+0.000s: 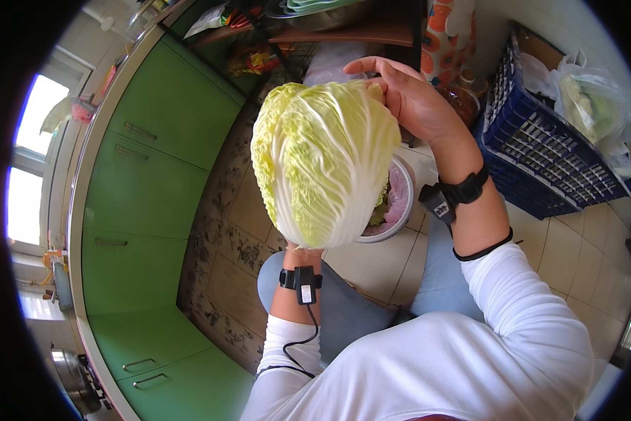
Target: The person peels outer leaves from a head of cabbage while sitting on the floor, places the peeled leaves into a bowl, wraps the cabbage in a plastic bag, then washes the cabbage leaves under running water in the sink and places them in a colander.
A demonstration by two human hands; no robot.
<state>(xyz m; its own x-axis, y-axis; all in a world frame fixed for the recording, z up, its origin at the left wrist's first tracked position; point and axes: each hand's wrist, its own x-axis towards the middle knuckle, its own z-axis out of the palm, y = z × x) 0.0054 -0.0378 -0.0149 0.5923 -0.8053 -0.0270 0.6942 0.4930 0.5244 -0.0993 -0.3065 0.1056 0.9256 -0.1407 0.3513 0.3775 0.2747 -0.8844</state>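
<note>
A large head of napa cabbage point(323, 163), pale yellow-green with white ribs, is held up in front of me over the floor. My left hand point(298, 249) supports it from underneath, its palm and fingers hidden behind the cabbage. At the cabbage's upper right edge is my right hand point(411, 102), some fingers raised and spread. Its other fingers meet the leaf edge and are partly hidden, so their grip is unclear. Below and behind the cabbage stands a round white bin point(411, 197) with a pink plastic liner point(398, 189) and green leaf pieces inside.
Green cabinets point(142, 200) run along the left under a counter. At the right stands a blue plastic crate point(536, 131) with bagged vegetables point(584, 105). A brown shelf point(342, 36) crosses the back. My knees point(342, 300) flank the space below the cabbage.
</note>
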